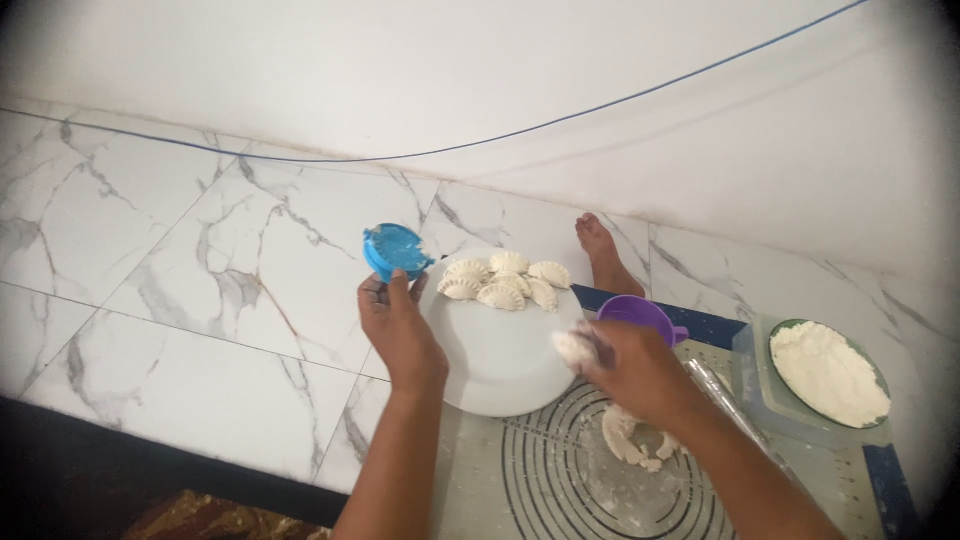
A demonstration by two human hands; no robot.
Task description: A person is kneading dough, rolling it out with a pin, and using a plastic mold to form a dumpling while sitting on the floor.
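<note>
- Blue dumpling press [396, 250] gripped in left hand [400, 335], beside white plate [500, 365].
- Right hand [635, 370] pinching shaped dumpling [575, 348] over plate's edge.
- Hands apart.

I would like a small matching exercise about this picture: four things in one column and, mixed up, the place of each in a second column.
1. blue press
2. folded dumplings
3. flour bowl
4. dough scraps

A. far right, in a clear container
B. on the ringed mat
C. in the left hand
D. on the white plate

Pairs: 1-C, 2-D, 3-A, 4-B
</note>
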